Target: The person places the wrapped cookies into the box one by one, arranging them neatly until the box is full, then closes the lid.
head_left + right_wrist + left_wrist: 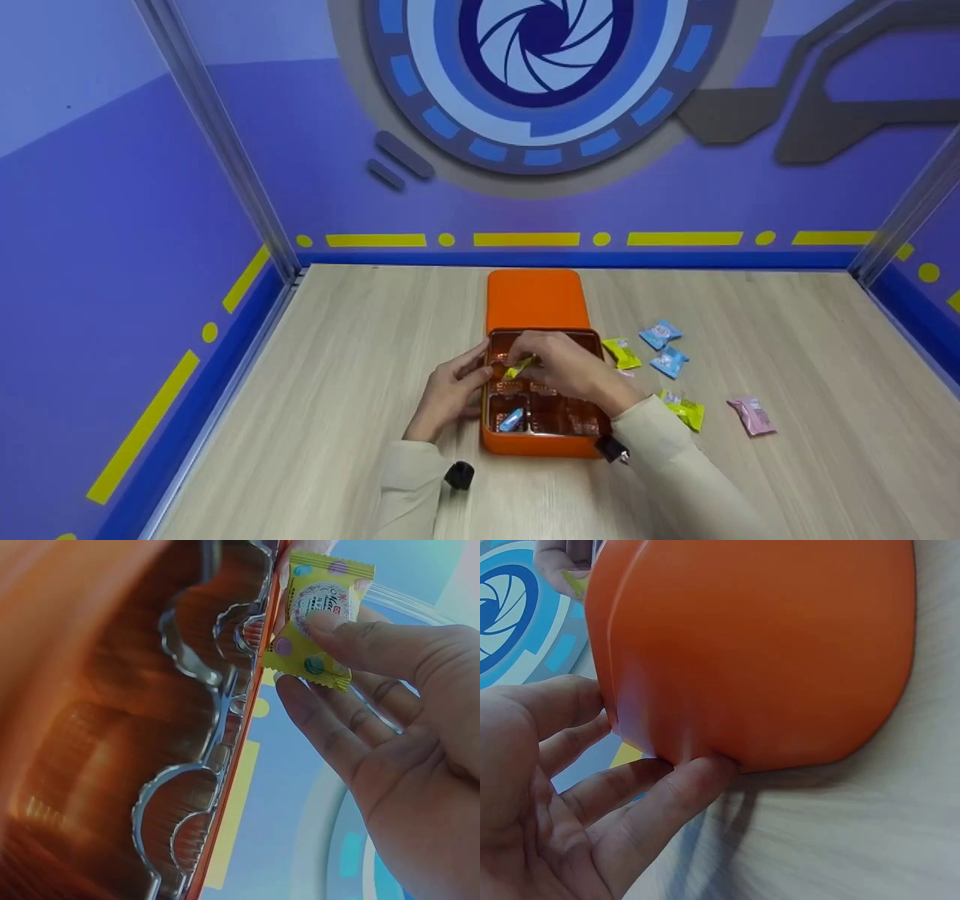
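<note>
An orange box [540, 448] with a clear divided tray [551, 412] inside sits on the table. My right hand [562, 365] is over the box's far part, pinching a yellow wrapped candy [319, 619] between thumb and fingers. In the right wrist view the candy is beside the tray's rim. My left hand [448, 394] rests against the box's left side; in the left wrist view its fingertips [705, 772] touch the smooth orange wall. A blue wrapped candy [511, 420] lies in the near-left compartment. Part of the tray is hidden beneath my right hand.
Behind the box lies an orange lid [536, 300]. To the right are blue candies [660, 334], yellow candies [682, 410] and a pink candy [752, 416]. A purple-blue panel [450, 214] stands along the table's far edge.
</note>
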### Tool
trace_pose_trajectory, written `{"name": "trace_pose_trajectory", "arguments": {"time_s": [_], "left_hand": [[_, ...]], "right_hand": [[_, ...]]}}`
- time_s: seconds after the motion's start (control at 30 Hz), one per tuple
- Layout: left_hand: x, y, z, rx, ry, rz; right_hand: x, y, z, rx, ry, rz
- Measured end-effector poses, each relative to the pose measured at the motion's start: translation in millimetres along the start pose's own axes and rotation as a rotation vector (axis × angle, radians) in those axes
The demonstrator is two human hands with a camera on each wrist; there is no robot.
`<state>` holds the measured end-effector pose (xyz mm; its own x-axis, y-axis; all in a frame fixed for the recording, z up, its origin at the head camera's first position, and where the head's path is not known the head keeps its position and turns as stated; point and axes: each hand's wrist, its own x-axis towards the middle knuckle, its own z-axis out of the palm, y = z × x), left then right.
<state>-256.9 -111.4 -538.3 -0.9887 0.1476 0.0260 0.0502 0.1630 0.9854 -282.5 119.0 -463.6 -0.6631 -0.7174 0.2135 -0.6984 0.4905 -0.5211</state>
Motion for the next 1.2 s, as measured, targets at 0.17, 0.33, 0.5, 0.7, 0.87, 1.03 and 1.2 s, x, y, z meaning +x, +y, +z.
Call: {"name": "trace_pose_trajectory", "arguments": {"time_s": [0.17, 0.33, 0.5, 0.7, 0.87, 1.03, 1.2], "left_hand": [[-1.2, 0.6, -0.1, 0.019, -0.001, 0.026], [-1.8, 1.2, -0.6, 0.013, -0.003, 0.007], [-0.9, 0.1, -0.7, -0.009, -0.008, -0.005], [-0.5, -0.4, -0.6, -0.018, -0.011, -0.004], [-0.7, 0.3, -0.7, -0.029, -0.017, -0.004], [-1.9, 0.7, -0.8, -0.029, -0.017, -0.008], [-2.8, 1.2, -0.8, -0.034, -0.017, -0.023]], "right_hand": [[2.1, -1.7, 0.7, 0.000, -0.015, 0.004], [4.4, -4.2, 2.7, -0.021, -0.021, 0.015], [5.6, -6.4, 6.7, -0.036, -0.027, 0.041], [6.0, -6.1, 9.0, -0.043, -0.047, 0.065], [6.1, -5.5, 9.8, -0.049, -0.056, 0.075], [6.0, -4.3, 10.0, -0.046, -0.057, 0.070], [5.2, -3.2, 9.6, -0.041, -0.048, 0.043]]}}
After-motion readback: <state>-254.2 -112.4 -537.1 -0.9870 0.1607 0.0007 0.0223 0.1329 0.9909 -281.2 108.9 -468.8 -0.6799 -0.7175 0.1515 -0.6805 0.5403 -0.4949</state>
